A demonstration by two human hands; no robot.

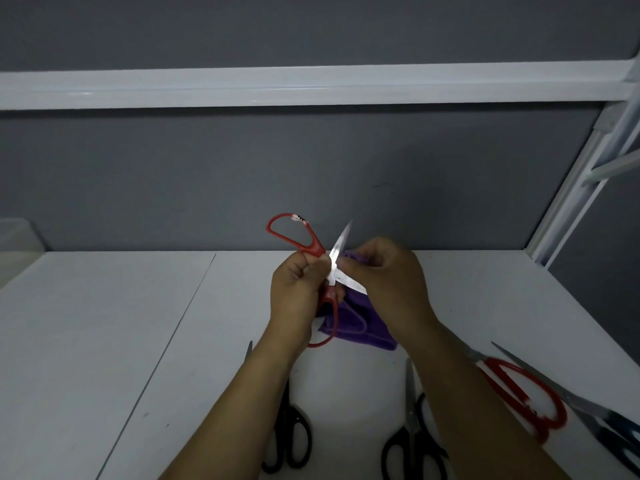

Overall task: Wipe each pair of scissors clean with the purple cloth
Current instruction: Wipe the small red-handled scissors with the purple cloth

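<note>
Left hand (298, 292) grips red-handled scissors (335, 258) at pivot — blades splayed, shiny; right hand (388, 275) pinches purple cloth (360, 332).

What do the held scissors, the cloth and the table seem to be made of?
The held scissors have bright, mirror-glinting blades, apparently polished steel; the smooth red handles look plastic or coated. The cloth is purple with a soft fuzzy pile and hangs in folds, likely microfibre. The table is white, flat, matt, perhaps laminate.
</note>
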